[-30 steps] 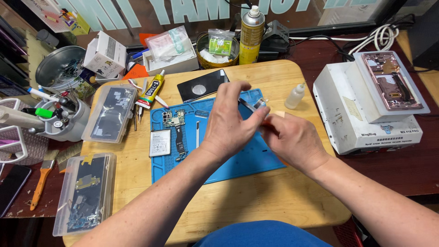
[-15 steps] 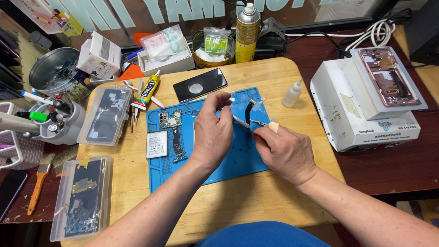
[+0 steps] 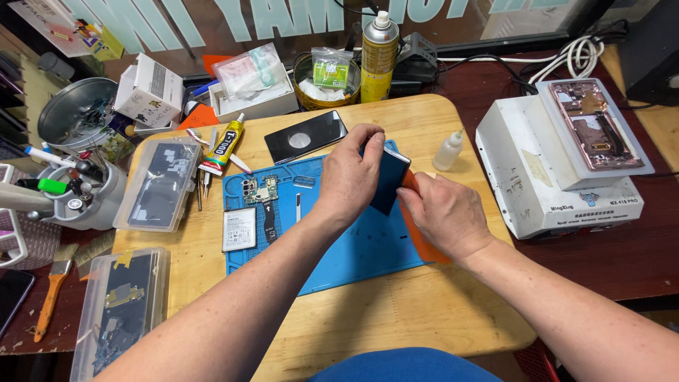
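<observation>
Hands meet over the blue mat near the table's far edge: the left hand grips a dark phone upright, hiding much of it; the right hand holds an orange card, mostly covered, against it.

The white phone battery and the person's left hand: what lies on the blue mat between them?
In the head view, a dark flex strip and a small pale strip lie between battery and left hand.
</observation>
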